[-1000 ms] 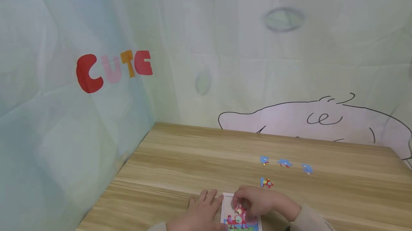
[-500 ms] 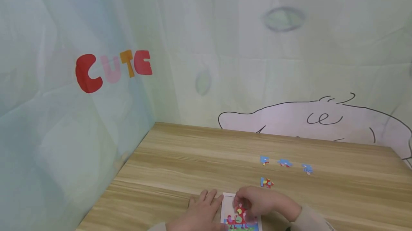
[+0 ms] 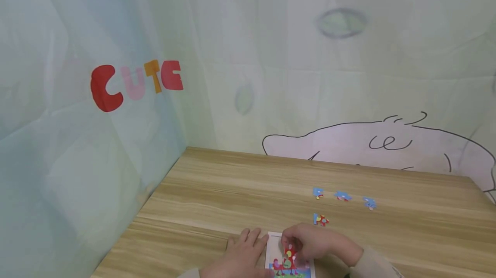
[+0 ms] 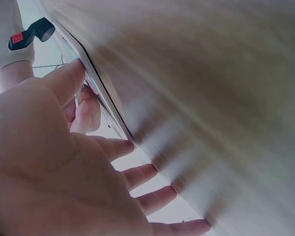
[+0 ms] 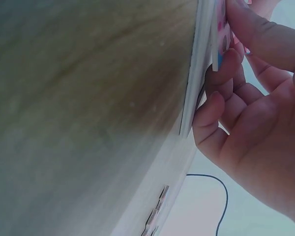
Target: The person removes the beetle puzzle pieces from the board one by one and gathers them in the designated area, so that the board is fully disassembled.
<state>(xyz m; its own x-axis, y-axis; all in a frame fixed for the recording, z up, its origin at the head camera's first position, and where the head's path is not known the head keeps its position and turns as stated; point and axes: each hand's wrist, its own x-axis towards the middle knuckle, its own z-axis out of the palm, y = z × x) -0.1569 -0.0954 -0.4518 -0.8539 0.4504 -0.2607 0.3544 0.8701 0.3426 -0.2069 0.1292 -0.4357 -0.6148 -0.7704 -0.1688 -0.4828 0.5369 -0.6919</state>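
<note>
A small jigsaw board [image 3: 273,245] with a white rim lies at the table's near edge, its lower part filled with a red, blue and green picture. Over its right side, my right hand [image 3: 311,241] pinches a jigsaw piece [image 5: 219,46] between thumb and fingers. In the right wrist view that piece shows pink and blue, tilted just above the board. My left hand [image 3: 242,255] rests beside the board's left side, fingers spread on the table; its thumb [image 4: 71,73] lies on the board's near edge. My right fingers hide part of the picture.
Beyond the board lie several loose jigsaw pieces: a blue corner piece [image 3: 317,192], a blue and red piece [image 3: 342,196], a blue piece [image 3: 370,202] and a red and blue piece [image 3: 320,220]. Fabric walls border the wooden table [image 3: 217,183] at the left and back.
My right fingers have shifted very slightly over the board, still pinching the jigsaw piece. The left hand and the loose pieces stay in place.
</note>
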